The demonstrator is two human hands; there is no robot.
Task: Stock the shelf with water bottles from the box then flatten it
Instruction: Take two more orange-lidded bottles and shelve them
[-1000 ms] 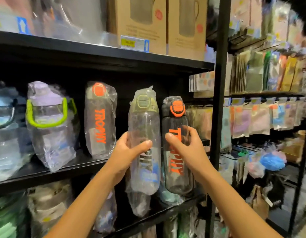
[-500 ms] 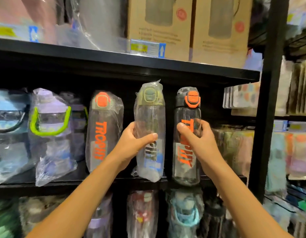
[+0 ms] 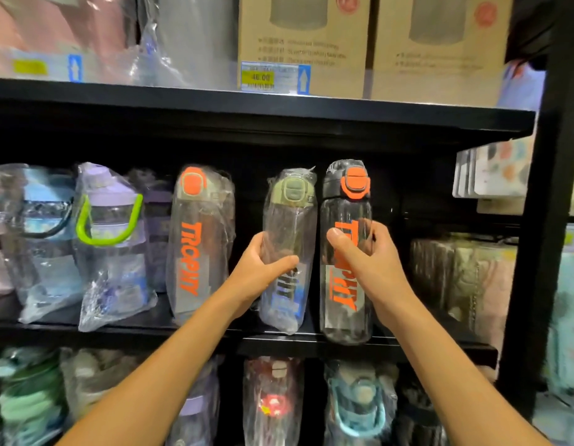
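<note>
The left hand curls round the middle of a green-capped bottle sealed in a clear bag, thumb across the front. The right hand grips a dark bottle with an orange cap, just beside it. Both stand upright at centre frame, bases at the front edge of the middle shelf; whether they rest on it is unclear. Both look empty. Left of them stand another bagged orange-capped bottle and a purple jug in a bag. Cardboard boxes at the top are cut off. The lower-shelf bottles are blurred.
</note>
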